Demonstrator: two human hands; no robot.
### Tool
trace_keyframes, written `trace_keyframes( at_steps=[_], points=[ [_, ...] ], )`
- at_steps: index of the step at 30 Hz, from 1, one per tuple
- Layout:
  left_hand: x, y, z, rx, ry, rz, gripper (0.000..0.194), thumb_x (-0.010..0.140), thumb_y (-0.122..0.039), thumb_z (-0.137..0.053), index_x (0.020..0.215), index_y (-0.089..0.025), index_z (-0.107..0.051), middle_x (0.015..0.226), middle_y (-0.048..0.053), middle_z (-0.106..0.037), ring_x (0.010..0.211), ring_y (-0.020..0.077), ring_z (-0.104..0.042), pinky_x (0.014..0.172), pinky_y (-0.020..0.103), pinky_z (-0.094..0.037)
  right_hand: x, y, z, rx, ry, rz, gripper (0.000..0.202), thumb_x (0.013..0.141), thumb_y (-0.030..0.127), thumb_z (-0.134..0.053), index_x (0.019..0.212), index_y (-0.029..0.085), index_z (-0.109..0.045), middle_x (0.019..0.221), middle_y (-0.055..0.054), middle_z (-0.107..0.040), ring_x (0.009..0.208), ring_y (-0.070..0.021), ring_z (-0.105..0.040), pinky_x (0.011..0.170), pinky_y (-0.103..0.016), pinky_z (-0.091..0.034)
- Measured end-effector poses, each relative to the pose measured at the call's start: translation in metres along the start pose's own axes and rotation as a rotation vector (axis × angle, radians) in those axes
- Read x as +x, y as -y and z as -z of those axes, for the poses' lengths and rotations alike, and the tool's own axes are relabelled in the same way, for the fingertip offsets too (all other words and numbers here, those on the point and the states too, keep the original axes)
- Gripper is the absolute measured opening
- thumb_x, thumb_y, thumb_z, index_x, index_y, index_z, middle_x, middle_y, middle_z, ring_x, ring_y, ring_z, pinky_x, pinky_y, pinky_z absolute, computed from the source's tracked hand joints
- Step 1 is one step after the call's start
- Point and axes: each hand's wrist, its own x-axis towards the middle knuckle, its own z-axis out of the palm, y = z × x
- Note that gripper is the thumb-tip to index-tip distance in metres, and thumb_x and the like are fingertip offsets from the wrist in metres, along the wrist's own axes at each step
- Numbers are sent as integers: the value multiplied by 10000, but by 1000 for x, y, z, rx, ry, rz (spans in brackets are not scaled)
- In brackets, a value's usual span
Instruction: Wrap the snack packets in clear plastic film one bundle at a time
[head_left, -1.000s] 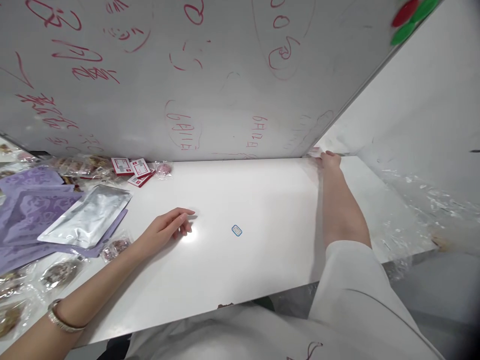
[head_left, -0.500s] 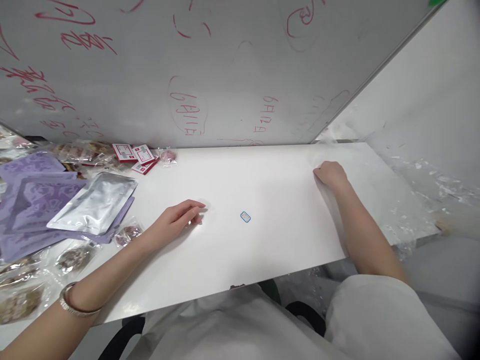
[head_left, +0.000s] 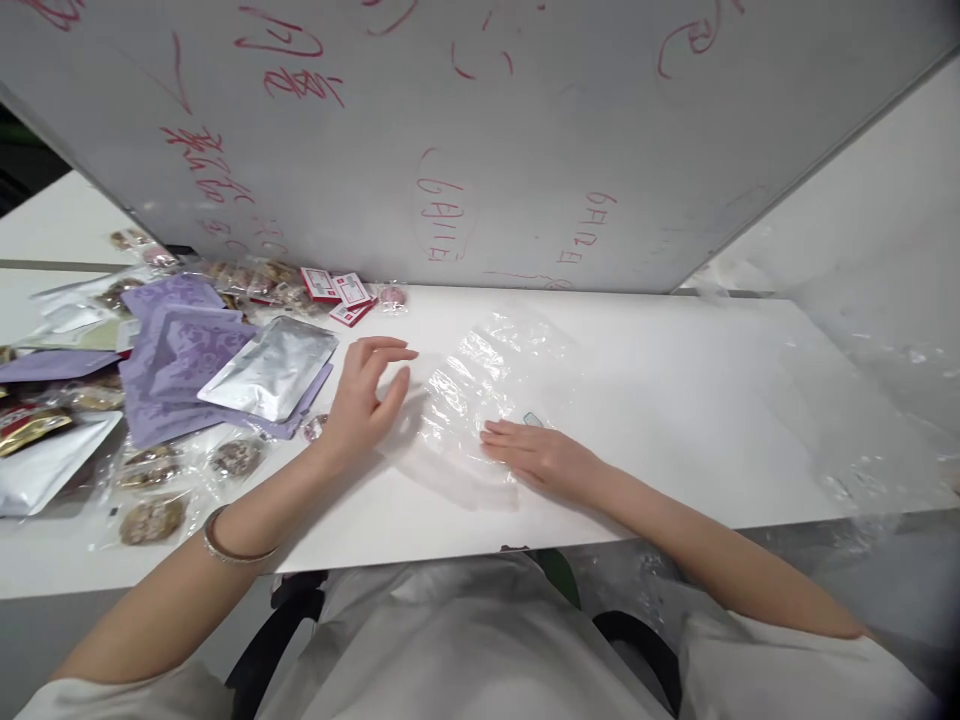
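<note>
A clear plastic bag lies wrinkled on the white table in front of me, its surface catching the light. My right hand rests flat on its lower right part, fingers stretched to the left. Just beyond those fingers, a small blue-edged label shows, partly covered. At the bag's left edge is my left hand, thumb and fingers apart with nothing between them. Close to its left lie a silver foil pouch and purple patterned pouches.
Wrapped snacks and red-and-white boxes crowd the table's left side. A whiteboard with red writing stands along the back edge. More clear plastic lies at the right end of the white table.
My right hand has come from the far right to the middle, and the clear bag now lies spread there. The left hand has risen slightly with fingers spread. The view has turned left.
</note>
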Motion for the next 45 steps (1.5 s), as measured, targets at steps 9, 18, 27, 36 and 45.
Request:
trace_keyframes(
  at_steps=[9,18,27,36,45],
  points=[
    [-27,0,-24,366,784,-229,659,1019,-566,-327,1552,-180,-293,1653,149,-175,1535,319,-121,1231,490,-147,12,-28,41,292,65,27,386,1018,398,-401,1040,323,-779,1242,11,-712,1310,-226,-559,1196,-504,-335],
    [-11,-26,19,711,652,8,476,1019,-409,-354,1340,-117,-550,1338,199,-570,1238,336,-547,977,440,-452,64,-40,13,-479,-56,-305,756,974,655,-283,1595,233,-194,1679,-84,-68,1538,-304,-10,1243,-547,-69],
    [-12,3,78,711,775,398,253,771,-393,-595,908,-181,-599,953,114,-598,562,191,-590,543,312,-434,66,-44,14,-483,-101,-252,680,994,607,-307,1571,259,-213,1673,-98,-140,1540,-297,-71,1236,-557,-102],
    [-2,-11,59,191,621,220,241,832,-399,-646,918,-226,-501,879,35,-607,635,153,-563,579,289,-410,60,-18,22,-266,-390,-160,491,969,502,-476,1388,248,-515,1462,-107,-529,1428,-321,-387,1197,-600,-205],
    [-11,-43,19,-266,511,193,371,921,-428,-587,1212,-215,-500,1205,96,-580,816,139,-638,691,286,-527,46,25,13,728,8,-293,409,932,520,-564,1244,262,-506,941,-37,-708,683,-152,-643,644,-325,-498]
  ],
)
